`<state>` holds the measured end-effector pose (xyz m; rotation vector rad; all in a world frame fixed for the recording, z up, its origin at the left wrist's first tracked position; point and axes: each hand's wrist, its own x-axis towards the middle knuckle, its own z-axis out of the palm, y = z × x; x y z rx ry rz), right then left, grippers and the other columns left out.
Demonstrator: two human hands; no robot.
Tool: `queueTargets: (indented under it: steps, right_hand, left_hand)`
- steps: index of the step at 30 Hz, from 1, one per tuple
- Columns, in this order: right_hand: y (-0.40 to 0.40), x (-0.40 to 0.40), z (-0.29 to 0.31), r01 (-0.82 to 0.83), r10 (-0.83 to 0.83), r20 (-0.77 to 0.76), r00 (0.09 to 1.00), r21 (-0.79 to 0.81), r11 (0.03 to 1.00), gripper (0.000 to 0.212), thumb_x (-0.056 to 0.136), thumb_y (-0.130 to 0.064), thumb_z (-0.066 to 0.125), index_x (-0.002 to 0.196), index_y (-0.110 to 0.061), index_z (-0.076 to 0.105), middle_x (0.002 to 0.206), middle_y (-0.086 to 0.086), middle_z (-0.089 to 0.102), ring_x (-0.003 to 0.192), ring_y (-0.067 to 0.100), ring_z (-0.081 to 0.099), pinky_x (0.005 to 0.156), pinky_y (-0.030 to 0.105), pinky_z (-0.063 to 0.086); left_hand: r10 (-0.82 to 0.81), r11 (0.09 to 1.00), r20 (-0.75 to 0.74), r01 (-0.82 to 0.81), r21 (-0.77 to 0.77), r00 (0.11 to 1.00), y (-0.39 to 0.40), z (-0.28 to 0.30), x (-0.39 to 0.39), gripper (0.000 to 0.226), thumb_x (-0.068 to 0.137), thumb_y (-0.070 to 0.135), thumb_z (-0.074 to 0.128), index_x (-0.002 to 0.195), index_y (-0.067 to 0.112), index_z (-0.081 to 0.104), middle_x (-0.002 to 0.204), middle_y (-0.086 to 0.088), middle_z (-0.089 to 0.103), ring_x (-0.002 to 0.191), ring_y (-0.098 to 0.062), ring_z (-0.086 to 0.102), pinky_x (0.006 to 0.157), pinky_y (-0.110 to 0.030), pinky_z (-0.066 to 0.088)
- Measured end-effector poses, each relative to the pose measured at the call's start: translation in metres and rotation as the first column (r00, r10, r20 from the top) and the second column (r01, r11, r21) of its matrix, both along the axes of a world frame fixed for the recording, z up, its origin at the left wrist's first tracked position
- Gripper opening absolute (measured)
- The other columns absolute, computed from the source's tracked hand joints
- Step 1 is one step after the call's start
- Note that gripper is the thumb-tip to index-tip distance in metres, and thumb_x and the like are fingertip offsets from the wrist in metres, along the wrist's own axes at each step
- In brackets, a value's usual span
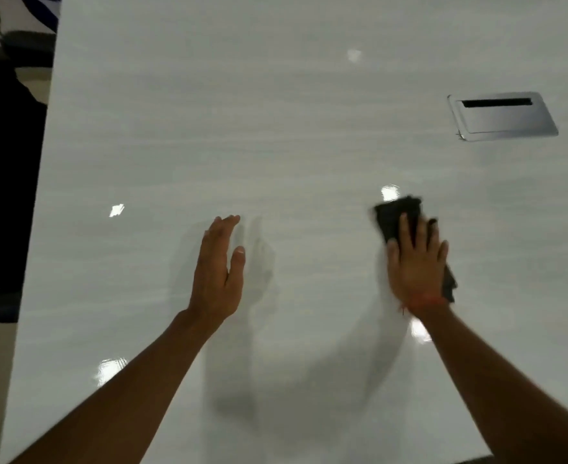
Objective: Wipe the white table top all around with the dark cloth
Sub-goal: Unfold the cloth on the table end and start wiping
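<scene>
Item 1: white table top (276, 135), glossy, fills most of the head view; several bright light reflections are seen on it, plus faint streaks across the surface. Item 2: dark cloth (397, 216), bunched and a bit blurred, lies flat on the table at centre-right; front part is seen beyond the fingertips, a further bit shows at the outer side of the wrist. Item 3: right hand (416, 266), laid palm-down on the cloth w/ fingers straight and spread, pressing it to the surface; not curled round it. A thin red thread is seen at the wrist. Item 4: left hand (218, 269), released, fingers straight and together, thumb apart, nothing held; set edge-on at the table approx. centre, well apart from the cloth; contact w/ the surface cannot be told. Item 5: metal cable hatch (503, 117), rectangular w/ a dark slot, set into the top at far right. Item 6: dark floor area (1, 182) seen past the table's left edge.
</scene>
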<state>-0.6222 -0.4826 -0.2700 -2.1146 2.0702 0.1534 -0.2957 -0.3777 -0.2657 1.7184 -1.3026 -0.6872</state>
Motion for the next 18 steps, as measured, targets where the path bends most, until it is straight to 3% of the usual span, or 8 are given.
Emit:
queueTargets:
  steps: [2,4,8,11,13,16,18]
  right_hand:
    - [-0.065,0.038,-0.002,0.034,-0.033,0.043,0.999,-0.031,0.999,0.067,0.099,-0.053,0.008,0.158,-0.022,0.017,0.164,0.017,0.016,0.151,0.040,0.008,0.119,0.062,0.011]
    - [-0.112,0.101,-0.008,-0.036,0.041,0.063,0.997,-0.080,0.996,0.067,0.098,-0.051,0.012,0.158,-0.022,0.018,0.164,0.017,0.015,0.151,0.041,0.006,0.119,0.061,0.008]
    - [-0.105,0.263,-0.021,-0.359,0.367,0.066,0.928,-0.112,0.927,0.069,0.094,-0.047,0.012,0.155,-0.019,0.028,0.162,0.018,0.022,0.148,0.046,0.016,0.117,0.062,0.012]
    - [-0.026,0.363,-0.014,-0.631,0.638,0.117,0.761,-0.095,0.770,0.061,0.101,-0.045,0.019,0.157,-0.021,0.022,0.165,0.015,0.012,0.150,0.044,0.005,0.120,0.061,0.006]
    - [0.038,0.397,-0.013,-0.790,0.787,0.133,0.602,-0.039,0.611,0.060,0.103,-0.045,0.023,0.159,-0.024,0.012,0.167,0.011,0.002,0.151,0.042,-0.006,0.120,0.060,0.001]
    - [0.125,0.380,-0.012,-0.939,0.928,0.163,0.336,-0.025,0.344,0.060,0.103,-0.045,0.027,0.158,-0.026,0.016,0.167,0.009,0.002,0.151,0.041,-0.010,0.120,0.058,0.002]
    - [0.163,0.331,-0.015,-0.947,0.924,0.245,0.293,-0.060,0.316,0.055,0.103,-0.045,0.032,0.155,-0.028,0.028,0.166,0.006,0.012,0.153,0.037,-0.001,0.121,0.056,0.007]
  left_hand:
    - [0.033,0.999,-0.021,-0.033,0.011,0.999,0.002,-0.003,0.010,0.045,0.102,0.020,0.039,0.146,0.014,0.042,0.151,0.001,0.044,0.148,-0.013,0.029,0.122,-0.042,0.026]
    - [0.071,0.997,-0.014,-0.071,0.025,0.997,0.010,-0.004,0.024,0.045,0.102,0.020,0.038,0.147,0.017,0.041,0.152,0.003,0.043,0.148,-0.013,0.029,0.122,-0.043,0.026]
    - [0.187,0.981,0.031,-0.188,0.052,0.982,0.034,0.006,0.058,0.046,0.101,0.023,0.037,0.147,0.017,0.041,0.153,0.003,0.043,0.148,-0.013,0.030,0.122,-0.039,0.026]
    - [0.297,0.952,0.065,-0.301,0.061,0.953,0.057,0.025,0.082,0.046,0.100,0.025,0.037,0.146,0.021,0.041,0.152,0.002,0.044,0.145,-0.011,0.034,0.121,-0.040,0.028]
    - [0.379,0.921,0.073,-0.384,0.060,0.922,0.075,0.038,0.098,0.048,0.100,0.026,0.035,0.147,0.021,0.041,0.152,0.001,0.044,0.143,-0.012,0.037,0.120,-0.043,0.030]
    - [0.455,0.888,0.048,-0.457,0.048,0.889,0.101,0.051,0.113,0.048,0.099,0.023,0.035,0.146,0.020,0.042,0.151,0.001,0.046,0.142,-0.011,0.039,0.118,-0.044,0.033]
    - [0.454,0.889,0.038,-0.456,0.042,0.890,0.113,0.049,0.115,0.047,0.099,0.022,0.035,0.146,0.022,0.041,0.151,0.004,0.045,0.143,-0.010,0.036,0.120,-0.045,0.031]
